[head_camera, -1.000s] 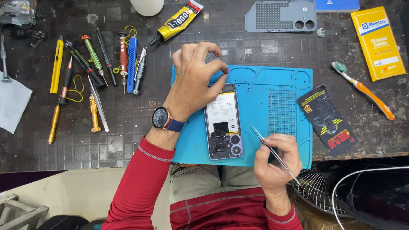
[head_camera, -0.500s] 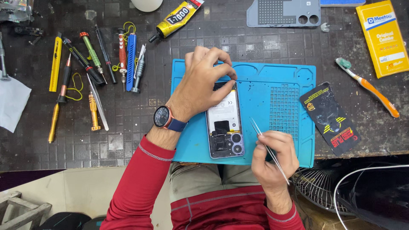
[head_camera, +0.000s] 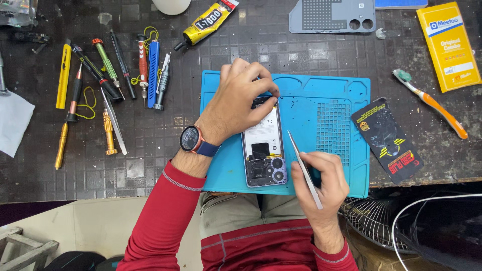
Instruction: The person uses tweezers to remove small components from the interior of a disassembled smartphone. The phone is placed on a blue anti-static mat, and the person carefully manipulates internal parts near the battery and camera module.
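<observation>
Far to the left of the left hand, a loose row of slim tools lies on the dark, tiled surface: a flat yellow bar, screwdrivers with green, red and blue handles, a brass-coloured driver and a pair of pointed metal tweezers. Above that hand, a yellow and black glue tube lies tilted, its nozzle down and to the left. The left hand, with a round black watch on the wrist and a red knit sleeve, rests arched over the far end of an opened phone, fingertips pressed to its upper edge. The phone lies lengthwise on a smooth blue rubber mat, its back cover off, showing a pale inner plate, a dark square part and two round camera lenses at the near end. Just right of the phone, the right hand is curled around thin steel tweezers, whose tip points up and left, close beside the phone's right edge without clearly touching it. The mat has a moulded grid of small square cells above the right hand. Beyond it, at the top, lies a grey perforated phone cover. To the right of the right hand sit a glossy black pouch, an orange-handled toothbrush and a flat yellow box.
</observation>
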